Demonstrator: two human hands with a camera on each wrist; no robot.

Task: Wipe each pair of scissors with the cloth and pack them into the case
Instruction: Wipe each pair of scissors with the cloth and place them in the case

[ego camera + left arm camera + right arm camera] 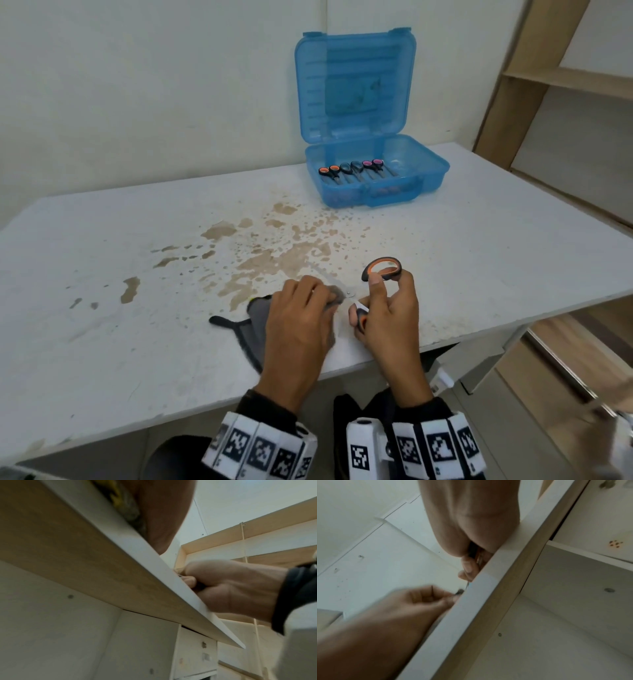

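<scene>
Three pairs of scissors are already lying side by side in the open blue case (424, 171) at the far side of the table (479, 240), handles toward its left end and blades toward its right, so the fourth pair (378, 274) is the one being wiped now. The right hand (387, 318) is holding this pair by its handles, thumb and fingers curled round the orange-lined loops, one loop standing clear above the fingers and the other tucked low in the palm. The left hand (298, 318) is pinching the grey cloth (255, 315) round the blades, just beside the pivot screw; the cloth's loose end is trailing onto the table near the front edge. The long axis is running from the handles at the right toward the blades at the left and slightly away from the person; the tips seem to be hidden under the cloth and fingers. Both wrist views are looking up from under the table edge and showing little of the grip. The step in hand is judged to be the wipe itself. Next, the cloth needs releasing, then the pair wants carrying far forward and turning to match the packed row, in the free space on the case's right.
</scene>
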